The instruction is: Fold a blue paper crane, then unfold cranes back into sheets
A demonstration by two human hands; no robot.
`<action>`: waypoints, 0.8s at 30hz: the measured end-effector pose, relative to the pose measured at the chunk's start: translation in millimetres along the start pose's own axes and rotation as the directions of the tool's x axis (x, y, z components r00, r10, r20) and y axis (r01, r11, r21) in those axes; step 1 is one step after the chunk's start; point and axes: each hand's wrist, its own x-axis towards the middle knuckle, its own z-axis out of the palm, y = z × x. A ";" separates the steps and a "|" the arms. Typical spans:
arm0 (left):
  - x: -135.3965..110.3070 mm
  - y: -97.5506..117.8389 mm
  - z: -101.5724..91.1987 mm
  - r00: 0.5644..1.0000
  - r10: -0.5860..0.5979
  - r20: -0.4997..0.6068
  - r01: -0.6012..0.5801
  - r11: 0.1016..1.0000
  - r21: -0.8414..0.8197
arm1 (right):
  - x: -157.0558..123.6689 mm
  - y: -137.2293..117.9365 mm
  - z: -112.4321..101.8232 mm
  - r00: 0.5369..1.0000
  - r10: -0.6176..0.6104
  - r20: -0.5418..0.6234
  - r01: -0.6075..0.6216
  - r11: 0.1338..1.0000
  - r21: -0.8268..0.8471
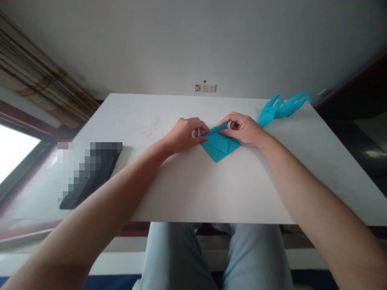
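Note:
A sheet of blue origami paper (218,147), folded with creases showing, lies on the white table with one corner pointing toward me. My left hand (189,133) pinches its left edge between thumb and fingers. On the upper right side, my right hand (242,128) grips the paper, thumb on top and index finger behind the far edge. Parts of the paper's left and right sides are hidden under my fingers. Beyond my right hand sit folded blue paper cranes (281,109), close together near the far right of the table; their exact number is hard to tell.
The white table (193,193) reaches back to a grey wall with power sockets (204,88). A dark flat object (96,177), partly pixelated, lies at the left beside my left forearm. A striped curtain (39,76) hangs by the window at the far left.

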 end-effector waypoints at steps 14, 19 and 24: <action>-2.2 -0.7 0.8 0.998 0.058 0.010 -0.058 0.998 0.015 | -8.4 -5.9 -16.7 0.992 -0.007 0.122 0.024 0.991 -0.135; -0.7 0.1 -2.7 0.999 0.011 0.050 -0.015 0.997 0.074 | -6.9 -8.4 -7.2 0.990 -0.048 0.135 0.071 0.984 -0.166; -0.7 -2.5 -10.0 0.996 -0.085 0.040 0.078 0.987 0.141 | -6.1 -7.9 -8.1 0.984 -0.033 0.175 0.059 0.988 -0.141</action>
